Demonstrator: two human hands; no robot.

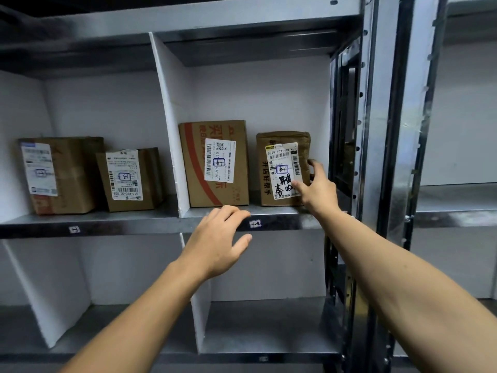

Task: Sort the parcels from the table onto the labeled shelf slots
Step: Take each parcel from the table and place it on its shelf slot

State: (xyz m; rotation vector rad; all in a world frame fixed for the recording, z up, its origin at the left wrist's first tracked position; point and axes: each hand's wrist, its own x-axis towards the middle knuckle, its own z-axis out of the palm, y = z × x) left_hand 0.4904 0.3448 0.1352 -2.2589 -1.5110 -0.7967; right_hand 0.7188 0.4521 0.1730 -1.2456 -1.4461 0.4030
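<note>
Four brown cardboard parcels stand upright on the middle metal shelf. In the right slot a taller box with red print stands beside a smaller taped parcel bearing a white label with handwriting. My right hand rests against that small parcel's right front corner, fingers spread, thumb and fingers touching its side and label. My left hand hovers open in front of the shelf edge, holding nothing. In the left slot stand a large box and a small box.
White divider panels split each shelf into slots. Small slot labels are stuck on the shelf's front edge. The lower shelf slots hold nothing visible. A steel upright post bounds the right side, with another shelf unit beyond.
</note>
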